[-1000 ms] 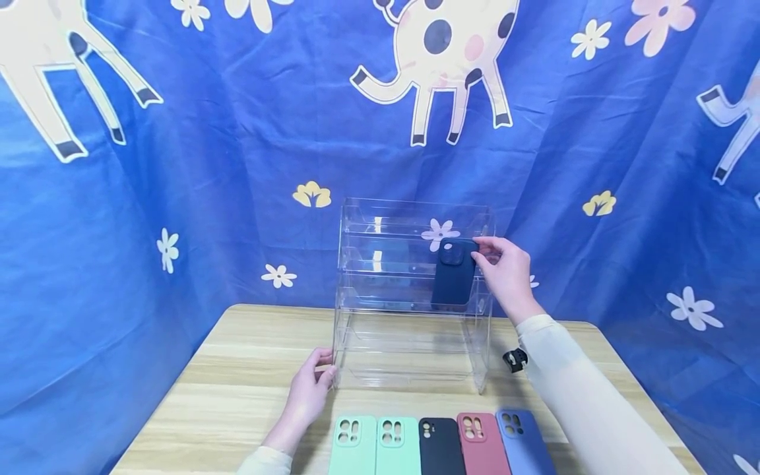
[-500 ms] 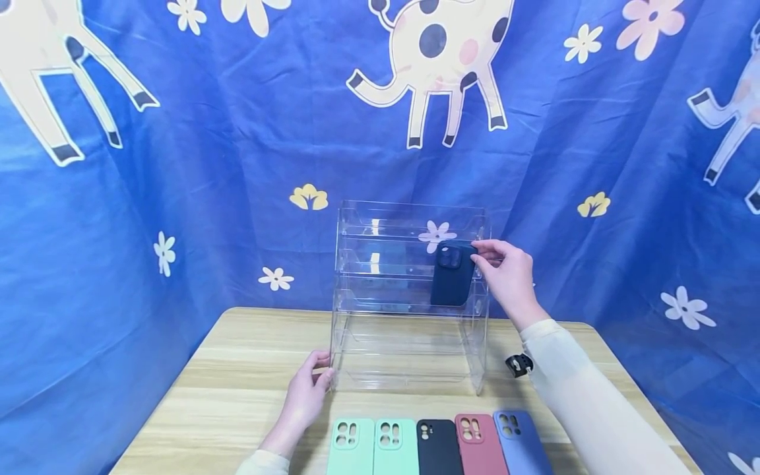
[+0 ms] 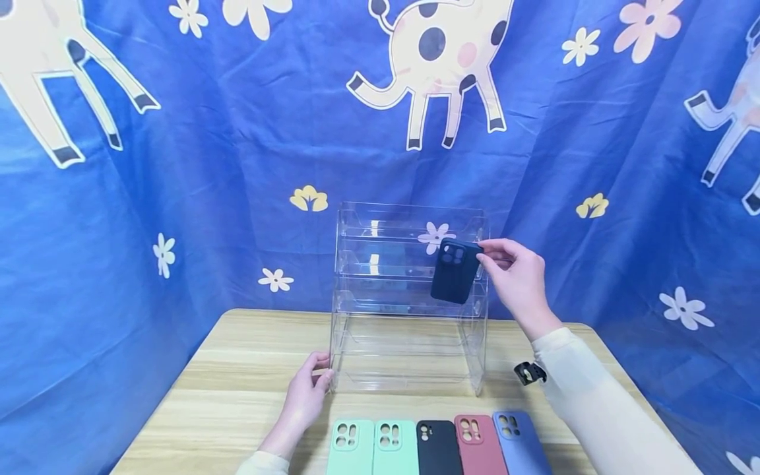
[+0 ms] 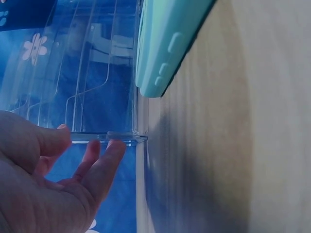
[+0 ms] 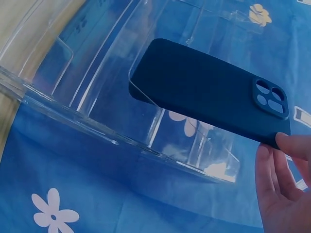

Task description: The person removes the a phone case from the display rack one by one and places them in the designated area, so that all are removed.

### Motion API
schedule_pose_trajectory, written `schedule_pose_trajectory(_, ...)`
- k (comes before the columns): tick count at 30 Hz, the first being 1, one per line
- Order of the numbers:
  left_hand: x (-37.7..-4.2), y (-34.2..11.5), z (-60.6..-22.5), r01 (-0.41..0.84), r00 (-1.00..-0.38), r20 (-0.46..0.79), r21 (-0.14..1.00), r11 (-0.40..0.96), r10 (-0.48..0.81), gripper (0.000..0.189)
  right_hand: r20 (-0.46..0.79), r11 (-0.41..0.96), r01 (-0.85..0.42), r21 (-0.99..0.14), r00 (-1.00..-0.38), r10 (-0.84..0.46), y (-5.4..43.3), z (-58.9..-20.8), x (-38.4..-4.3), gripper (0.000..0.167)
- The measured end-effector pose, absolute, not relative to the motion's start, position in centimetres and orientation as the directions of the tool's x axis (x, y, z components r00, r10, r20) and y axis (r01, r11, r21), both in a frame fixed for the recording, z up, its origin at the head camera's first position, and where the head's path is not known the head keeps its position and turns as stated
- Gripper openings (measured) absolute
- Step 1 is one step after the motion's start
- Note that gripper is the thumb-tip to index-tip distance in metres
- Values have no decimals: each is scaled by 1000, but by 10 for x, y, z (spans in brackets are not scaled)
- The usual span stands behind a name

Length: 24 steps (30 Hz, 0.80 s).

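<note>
My right hand [image 3: 513,274] pinches a dark navy phone case [image 3: 456,272] by its upper corner, between thumb and fingertips. The case leans, its camera cutouts at the top, against the upper tiers of a clear acrylic display rack [image 3: 404,307]. In the right wrist view, a clear edge crosses the lower corner of the phone case [image 5: 199,90]. Low at the rack's left side, my left hand [image 3: 305,392] holds the side panel's edge with thumb and fingertips, as the left wrist view shows the hand [image 4: 58,174] there.
Along the table's near edge lie two mint phone cases [image 3: 351,448] [image 3: 396,448], a black one [image 3: 439,448], a dusky red one [image 3: 483,448] and a blue one [image 3: 522,448]. A blue patterned curtain [image 3: 237,165] surrounds the wooden table [image 3: 249,349].
My right hand has shifted slightly right, and the navy phone case has tilted, its top going right. My left hand has stayed at the rack's side.
</note>
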<state>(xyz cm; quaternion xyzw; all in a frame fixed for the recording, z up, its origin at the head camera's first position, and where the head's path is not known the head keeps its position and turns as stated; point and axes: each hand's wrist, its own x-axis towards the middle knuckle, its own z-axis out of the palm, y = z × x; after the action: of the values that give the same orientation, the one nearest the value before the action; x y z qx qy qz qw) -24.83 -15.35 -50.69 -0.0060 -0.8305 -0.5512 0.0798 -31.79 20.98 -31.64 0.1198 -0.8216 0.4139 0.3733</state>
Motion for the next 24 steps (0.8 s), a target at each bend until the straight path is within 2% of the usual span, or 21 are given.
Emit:
schedule_pose_trajectory(8,-249,-153,-508,102,-986,144,915,390,-79,31,739,618,-522,-589,-657,149,220,-312,-308,19)
schedule_pose_trajectory(12,-248,-153,-509,99,-987,141,914,393,-79,31,733,615,-512,-600,-660,164,225,-310,-299,19)
schedule_pose_trajectory(17,-247,-153,-511,87,-989,128,913,399,-78,31,694,597,-480,-643,-695,189,237,-309,-289,19)
schedule_pose_trajectory(24,-250,-153,-508,94,-988,134,911,402,-72,32,597,589,-371,-718,-764,245,266,-308,-276,25)
